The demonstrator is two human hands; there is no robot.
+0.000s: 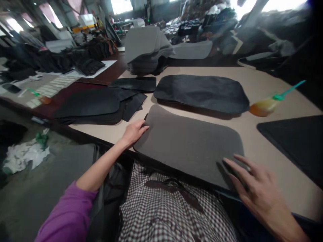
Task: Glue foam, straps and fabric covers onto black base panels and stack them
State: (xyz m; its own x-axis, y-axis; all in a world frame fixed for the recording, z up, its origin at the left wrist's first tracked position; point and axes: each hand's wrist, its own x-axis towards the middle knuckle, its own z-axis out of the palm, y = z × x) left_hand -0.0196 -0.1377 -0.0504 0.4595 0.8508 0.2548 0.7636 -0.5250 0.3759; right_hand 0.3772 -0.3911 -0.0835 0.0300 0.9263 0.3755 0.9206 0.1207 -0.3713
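A dark grey, round-cornered flat panel (186,141) lies along the table's near edge in the head view. My left hand (135,132) grips the panel's left edge, fingers pressed together around it. Over the panel's right end is my right hand (254,181), its fingers spread; whether the fingertips touch the surface cannot be told. Just beyond the panel rests a stack of black rounded pieces (202,92). More black flat pieces (93,102) are spread to the left.
A bottle of orange liquid with a green nozzle (263,106) lies tilted at the right, near another black piece (297,141). Grey sheets (143,43) are piled at the back of the table (267,80). A second orange bottle (44,99) is far left.
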